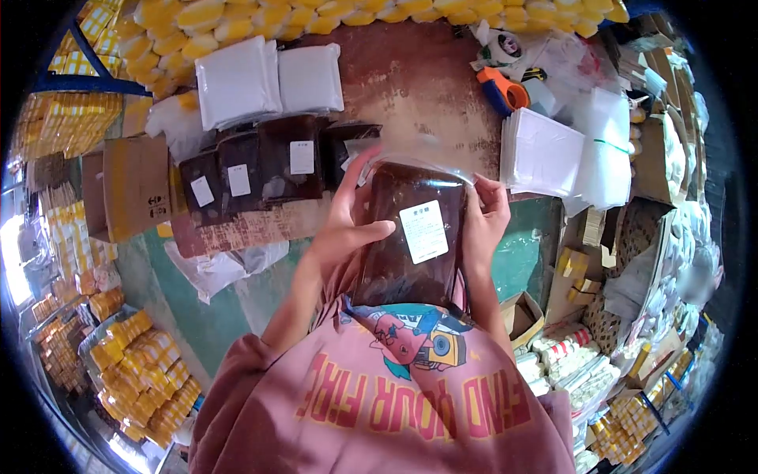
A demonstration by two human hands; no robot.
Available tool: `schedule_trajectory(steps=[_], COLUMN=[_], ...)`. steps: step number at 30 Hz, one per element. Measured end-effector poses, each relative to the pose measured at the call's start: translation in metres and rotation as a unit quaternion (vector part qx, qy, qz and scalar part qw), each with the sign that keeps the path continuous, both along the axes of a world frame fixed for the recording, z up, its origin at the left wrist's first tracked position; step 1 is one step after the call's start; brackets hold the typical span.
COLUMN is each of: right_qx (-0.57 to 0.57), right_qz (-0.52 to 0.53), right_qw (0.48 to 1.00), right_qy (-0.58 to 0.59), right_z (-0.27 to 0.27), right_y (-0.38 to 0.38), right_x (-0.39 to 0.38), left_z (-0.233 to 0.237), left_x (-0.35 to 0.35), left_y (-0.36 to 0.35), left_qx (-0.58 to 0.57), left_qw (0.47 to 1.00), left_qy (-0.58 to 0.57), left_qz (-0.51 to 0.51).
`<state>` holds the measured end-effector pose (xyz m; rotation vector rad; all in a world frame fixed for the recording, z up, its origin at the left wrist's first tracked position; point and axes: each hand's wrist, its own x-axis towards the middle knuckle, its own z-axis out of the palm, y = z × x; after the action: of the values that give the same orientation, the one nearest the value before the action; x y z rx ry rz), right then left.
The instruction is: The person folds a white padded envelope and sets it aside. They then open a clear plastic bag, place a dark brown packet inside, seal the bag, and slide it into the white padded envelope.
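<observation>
A dark brown, glossy slab-like block [387, 272] in a clear plastic bag is held upright before my chest. A white printed label [423, 231] is on its face. My left hand [335, 237] grips the block's left side, thumb on the front and fingers behind. At the upper right corner, my right hand [485, 217] pinches the edge of the clear bag [450, 167]. Several similar dark labelled blocks [272, 186] lie in a row on the worn table [410, 71], left of my hands.
White wrapped packs [237, 83] lie behind the dark blocks. Toward the right are stacked flat bags [543, 150] and an orange-and-blue tape dispenser [505, 91]. Yellow-and-white packs [237, 24] line the far edge. A cardboard box [136, 188] stands left; an open carton [523, 320] sits low right.
</observation>
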<state>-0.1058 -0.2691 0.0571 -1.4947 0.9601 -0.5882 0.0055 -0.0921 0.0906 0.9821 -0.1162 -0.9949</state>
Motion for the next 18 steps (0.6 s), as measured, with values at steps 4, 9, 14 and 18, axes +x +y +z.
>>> schedule_trajectory(steps=[4, 9, 14, 18], right_qx=[-0.014, -0.024, -0.053, -0.093], right_qz=[0.004, 0.013, 0.040, 0.059], right_qw=[1.000, 1.000, 0.996, 0.991], right_qy=[-0.005, 0.006, 0.058, 0.082], right_z=[-0.003, 0.001, 0.016, 0.020], right_y=[0.001, 0.006, 0.008, 0.006], right_x=[0.001, 0.003, 0.004, 0.003], left_z=[0.001, -0.006, -0.013, -0.010], left_x=[0.003, 0.001, 0.001, 0.003], left_y=[0.004, 0.007, 0.005, 0.003], left_qx=[0.014, 0.021, 0.006, -0.010], left_qw=[1.000, 1.000, 0.999, 0.998], left_qy=[-0.010, -0.019, -0.051, -0.055], left_qz=[-0.018, -0.007, 0.004, -0.008])
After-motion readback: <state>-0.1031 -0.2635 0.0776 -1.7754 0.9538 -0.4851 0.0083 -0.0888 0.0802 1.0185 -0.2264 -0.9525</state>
